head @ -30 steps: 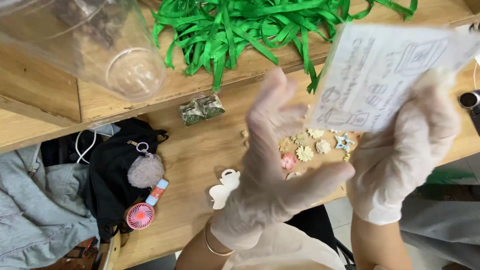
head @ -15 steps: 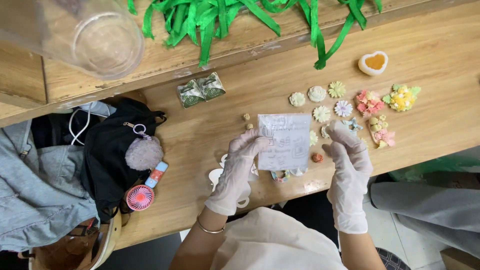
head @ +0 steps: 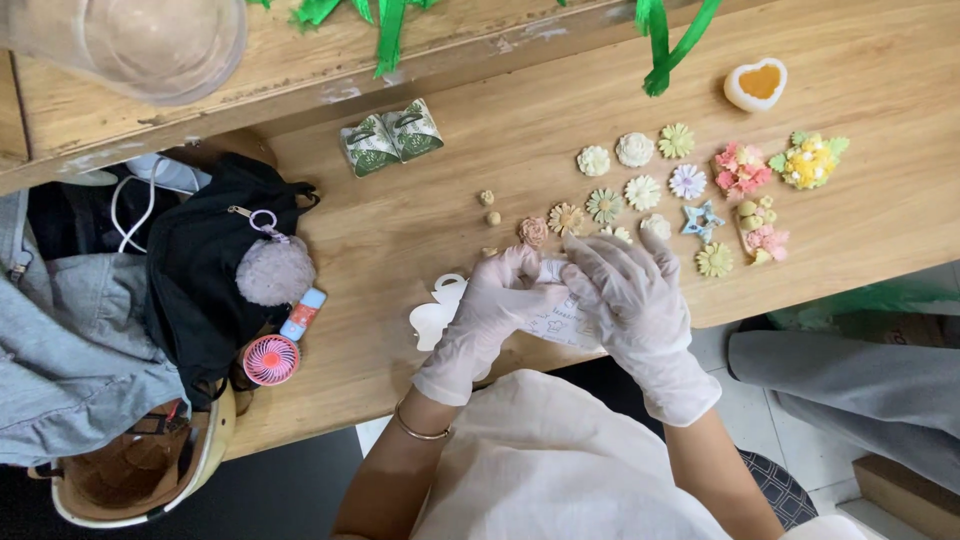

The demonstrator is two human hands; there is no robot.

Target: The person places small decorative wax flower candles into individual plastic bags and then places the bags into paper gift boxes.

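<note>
Both my hands wear thin white gloves and meet at the near edge of a wooden table (head: 420,200). My left hand (head: 492,318) and my right hand (head: 632,300) together grip a small white printed paper sheet (head: 560,320), mostly hidden under the fingers. A white flat cut-out shape (head: 432,318) lies just left of my left hand. Several small clay flowers (head: 642,190) in pastel colours lie on the table just beyond my hands.
A heart-shaped white dish with orange filling (head: 756,84) sits at the far right. Green ribbons (head: 668,40) hang over a raised shelf edge. Two green-and-white packets (head: 392,140) lie far left. A black bag (head: 210,280), pink mini fan (head: 270,360), helmet (head: 130,480) and clear plastic tub (head: 140,40) crowd the left.
The paper sheet came down from in front of the camera to the table's near edge. My hands have closed over it, so it looks smaller and mostly covered.
</note>
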